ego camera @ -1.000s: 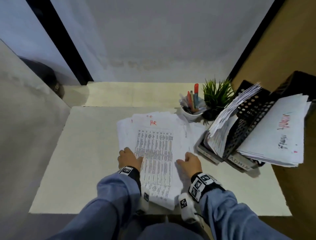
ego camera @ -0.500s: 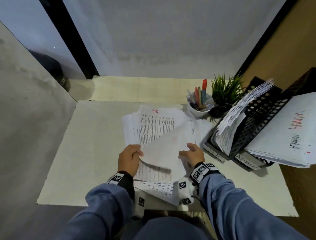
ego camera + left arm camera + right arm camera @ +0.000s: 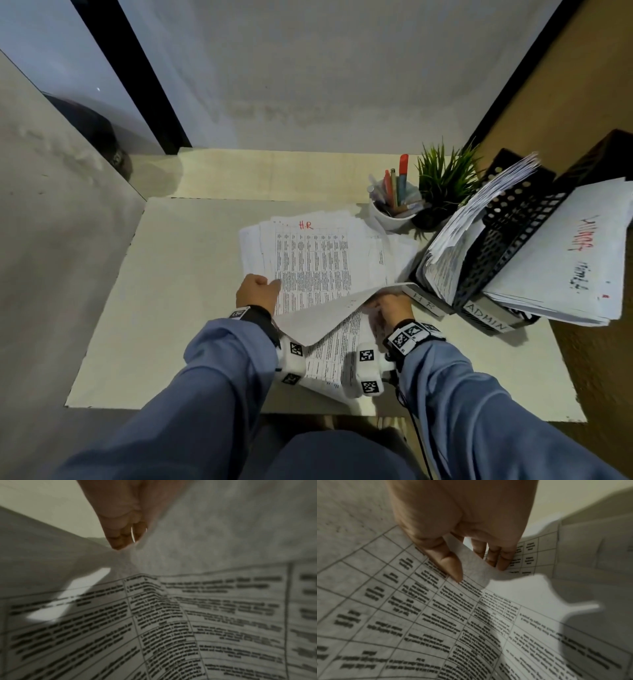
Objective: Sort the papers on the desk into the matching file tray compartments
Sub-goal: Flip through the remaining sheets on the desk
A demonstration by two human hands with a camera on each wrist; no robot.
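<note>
Head view shows my left hand (image 3: pixel 257 291) and right hand (image 3: pixel 390 306) each pinching an edge of the lifted sheet (image 3: pixel 325 317) above the desk pile (image 3: pixel 313 260); I judge it light, limp, tear-prone; hold both side edges toward the file tray (image 3: pixel 507 236).

Lifted sheet (image 3: pixel 318 317): blank back up, folded over, pinched by both hands' fingers (image 3: pixel 452 566). Beneath the fingers, spread printed papers (image 3: pixel 311 260), topmost marked "HR" in red. Right of the fingers, black mesh file tray (image 3: pixel 513 240), compartments labelled "HR" and "ADMIN", stuffed with sheets.
</note>
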